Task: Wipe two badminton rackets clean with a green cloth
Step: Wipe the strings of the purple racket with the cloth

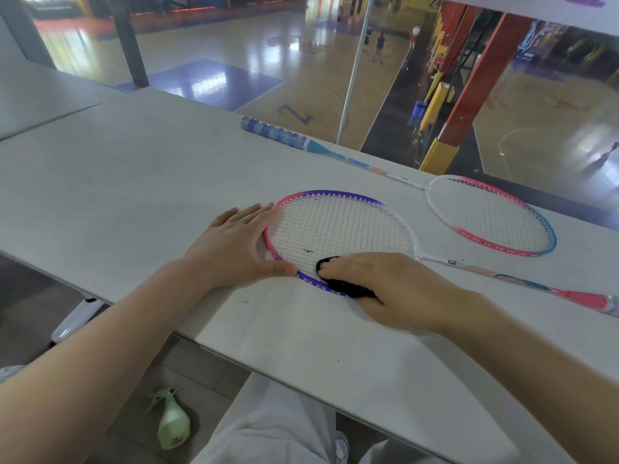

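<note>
Head view: the pink-and-purple-framed badminton racket (338, 236) on the pale grey counter (134, 182) is steadied by the flat left hand (231, 249); a dark-looking cloth (341, 283) is pressed by the right hand (395, 289) onto its near rim. Beyond it, the pink-and-blue-framed racket (492, 216) lies untouched, seemingly awaiting wiping.

Left hand (234, 244): palm down, fingers straight and together, pointing toward 1 o'clock; thumb spread toward 3 o'clock. Forearm bare, running back toward 7 o'clock. Right hand (385, 283): palm down, knuckles up, fingers curled toward 9 o'clock in a grip round a dark cloth (345, 286). Right forearm bare, extending toward 4 o'clock. The hands lie near each other, not touching.
</note>
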Tool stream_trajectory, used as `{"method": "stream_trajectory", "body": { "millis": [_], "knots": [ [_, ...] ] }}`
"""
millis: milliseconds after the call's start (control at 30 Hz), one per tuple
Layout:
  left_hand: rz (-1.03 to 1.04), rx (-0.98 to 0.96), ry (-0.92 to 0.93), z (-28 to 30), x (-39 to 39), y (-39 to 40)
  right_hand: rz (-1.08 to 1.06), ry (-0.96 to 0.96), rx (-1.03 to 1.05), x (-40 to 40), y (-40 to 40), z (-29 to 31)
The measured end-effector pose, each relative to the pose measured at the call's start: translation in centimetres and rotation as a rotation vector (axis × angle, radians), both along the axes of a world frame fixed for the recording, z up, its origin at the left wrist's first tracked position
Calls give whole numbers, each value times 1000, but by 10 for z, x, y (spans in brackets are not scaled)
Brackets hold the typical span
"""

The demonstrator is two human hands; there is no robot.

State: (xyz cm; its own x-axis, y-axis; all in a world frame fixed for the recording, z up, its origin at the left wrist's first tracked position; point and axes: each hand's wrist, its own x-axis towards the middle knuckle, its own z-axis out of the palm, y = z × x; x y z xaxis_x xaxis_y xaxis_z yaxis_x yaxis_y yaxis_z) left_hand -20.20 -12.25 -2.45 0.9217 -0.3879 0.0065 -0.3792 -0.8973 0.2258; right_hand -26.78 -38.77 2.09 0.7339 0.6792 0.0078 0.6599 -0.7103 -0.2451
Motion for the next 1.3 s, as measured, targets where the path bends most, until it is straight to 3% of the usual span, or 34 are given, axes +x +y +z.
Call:
{"method": "stream_trajectory", "body": {
  "millis": [433,600,700,933,1167,1300],
  "knots": [
    [18,-44,-8,2,-4,-4,47,-57,-5,53,59,-6],
    [16,-45,-5,2,-3,-4,-160,-167,-86,94,59,-14],
    [19,-16,0,2,-2,-4,-263,-139,-98,109,60,-15],
    [30,-48,-24,0,-3,-4,-104,-98,-46,63,69,-7],
    [38,-42,-5,-1,-2,-3,-40,67,93,21,59,0],
    [27,-29,2,1,-2,-4,-30,9,-1,31,60,1]
  ]
}}
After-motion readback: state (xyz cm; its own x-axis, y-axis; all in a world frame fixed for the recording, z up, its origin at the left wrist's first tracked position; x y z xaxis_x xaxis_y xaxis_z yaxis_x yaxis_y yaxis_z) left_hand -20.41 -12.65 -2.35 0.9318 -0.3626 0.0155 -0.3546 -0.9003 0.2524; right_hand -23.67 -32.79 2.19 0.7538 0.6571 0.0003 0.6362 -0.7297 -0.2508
